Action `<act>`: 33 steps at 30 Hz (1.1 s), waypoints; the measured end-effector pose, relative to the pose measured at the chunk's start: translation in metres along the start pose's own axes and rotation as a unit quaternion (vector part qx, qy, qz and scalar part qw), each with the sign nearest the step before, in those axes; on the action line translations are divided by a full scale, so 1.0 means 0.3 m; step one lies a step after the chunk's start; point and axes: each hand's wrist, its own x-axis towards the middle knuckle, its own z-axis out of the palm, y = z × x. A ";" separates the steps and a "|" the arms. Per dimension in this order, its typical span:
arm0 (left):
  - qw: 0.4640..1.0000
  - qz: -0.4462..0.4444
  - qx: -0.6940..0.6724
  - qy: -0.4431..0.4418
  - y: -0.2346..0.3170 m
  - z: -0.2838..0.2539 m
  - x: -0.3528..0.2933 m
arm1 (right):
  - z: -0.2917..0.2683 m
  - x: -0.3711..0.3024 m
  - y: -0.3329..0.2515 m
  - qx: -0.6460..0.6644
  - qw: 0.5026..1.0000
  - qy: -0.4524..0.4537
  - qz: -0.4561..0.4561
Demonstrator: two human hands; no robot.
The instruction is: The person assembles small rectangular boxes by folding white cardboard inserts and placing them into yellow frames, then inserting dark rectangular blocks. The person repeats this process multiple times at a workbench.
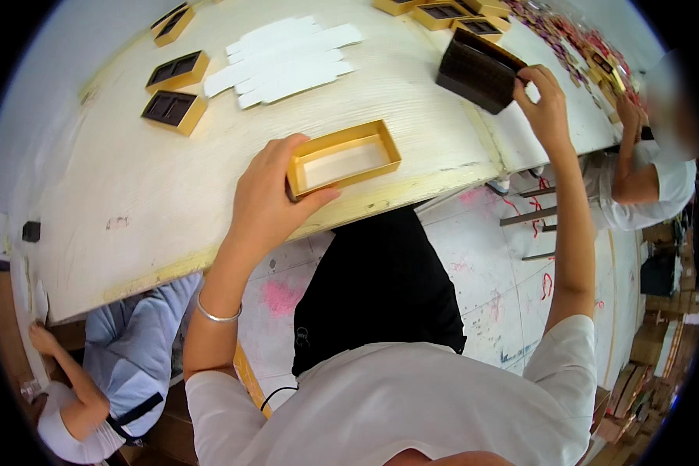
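A lidless gold box (348, 161) with a pale floor is sitting near the table's front edge, right before the person. The left hand (268, 190) is grasping its left end, fingers curling over the far side and the thumb lying along the near wall. Off to the right, the right hand (545, 105) is pinching the right end of a dark brown tray (480, 71), which is tilting; from here I can't tell whether its lower edge is touching the table.

For steady handling, I'd say the left hand should be bracing the box without squeezing, since those walls are looking thin enough to bow. The right fingers should be gripping lightly near the rim, so the tray isn't creasing or twisting.

Farther out, white cut card (287, 62) is lying flat beyond the box, and gold boxes with dark inserts (173, 110) are standing to its left. More boxes (443, 14) are clustering at the far side. One co-worker (652, 182) is sitting on the right, another (81, 412) on the left.
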 end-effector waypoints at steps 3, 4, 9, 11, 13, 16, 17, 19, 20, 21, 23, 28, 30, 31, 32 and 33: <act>1.000 0.003 0.005 0.000 -0.004 0.000 -0.004 | 0.001 0.018 -0.001 0.005 1.000 -0.013 0.008; 1.000 0.012 0.005 0.006 -0.004 0.000 -0.005 | -0.011 0.025 -0.004 0.017 0.999 0.025 -0.019; 0.999 0.041 -0.009 0.008 -0.013 0.001 -0.007 | -0.093 0.065 -0.124 0.302 0.947 0.077 0.072; 0.999 0.041 -0.023 -0.001 -0.001 -0.003 -0.004 | -0.121 0.053 -0.254 0.406 0.901 0.019 0.150; 0.999 0.037 -0.031 -0.012 0.004 -0.006 -0.009 | -0.094 0.054 -0.379 0.401 0.893 -0.095 0.182; 0.998 0.053 -0.035 -0.028 0.020 0.000 -0.022 | -0.007 0.056 -0.456 0.341 0.849 -0.343 0.213; 0.997 0.062 -0.035 -0.034 0.026 0.003 -0.026 | 0.020 0.060 -0.463 0.345 0.833 -0.363 0.235; 0.997 0.069 -0.031 -0.028 0.042 0.009 -0.033 | 0.062 0.071 -0.483 0.345 0.814 -0.390 0.258; 0.996 0.080 -0.014 -0.029 0.041 0.008 -0.032 | 0.079 0.070 -0.499 0.342 0.811 -0.396 0.262; 0.995 0.091 0.002 -0.030 0.039 0.009 -0.030 | 0.091 0.069 -0.520 0.330 0.824 -0.390 0.246; 0.994 0.099 0.024 -0.025 0.041 0.008 -0.034 | 0.086 0.074 -0.562 0.287 0.849 -0.389 0.212; 0.997 0.064 -0.020 -0.048 0.045 -0.013 -0.023 | 0.013 0.022 -0.521 0.284 0.918 -0.267 -0.078; 0.994 0.090 -0.038 -0.048 0.028 -0.016 -0.019 | -0.017 0.002 -0.488 0.294 0.900 -0.287 -0.150; 0.993 0.102 -0.046 -0.047 0.024 -0.013 -0.023 | -0.028 -0.003 -0.476 0.258 0.903 -0.298 -0.170; 0.993 0.081 -0.069 -0.045 0.028 -0.008 -0.031 | -0.037 -0.009 -0.468 0.222 0.905 -0.309 -0.189; 0.993 0.061 -0.088 -0.042 0.032 -0.008 -0.038 | -0.036 -0.015 -0.467 0.224 0.912 -0.282 -0.199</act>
